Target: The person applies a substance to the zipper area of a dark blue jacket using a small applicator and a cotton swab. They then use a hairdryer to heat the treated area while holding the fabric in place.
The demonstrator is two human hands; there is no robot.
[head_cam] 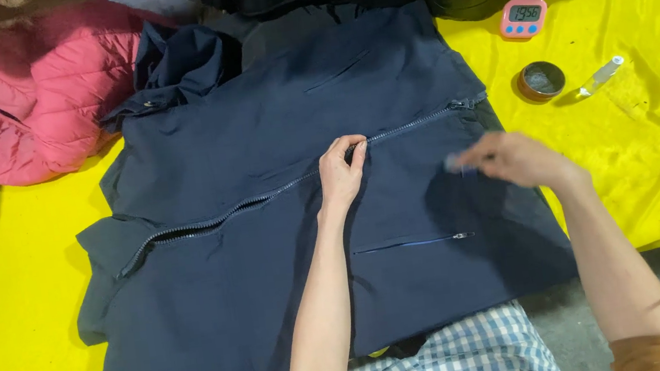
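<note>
1. While our navy jacket point(270, 243) lies spread flat on the desk's yellow cover point(6, 284), front side up, its front zipper point(280, 189) runs diagonally across it from lower left to upper right.
2. Our left hand point(342, 171) rests on that zipper near its middle, fingers point(355, 150) pinched together on the zipper line; we cannot tell whether they hold the slider or only the cloth.
3. Our right hand point(515, 158) hovers just over the jacket's right part, blurred; its fingers look pinched on something small and pale, but we cannot make out what.
4. We see a zipped side pocket point(417, 242) below the hands.
5. A pink timer point(523, 17), a round tin point(541, 80) and a small tube point(599, 77) lie on the yellow cover to the right; a pink padded coat point(34, 96) lies upper left.
</note>
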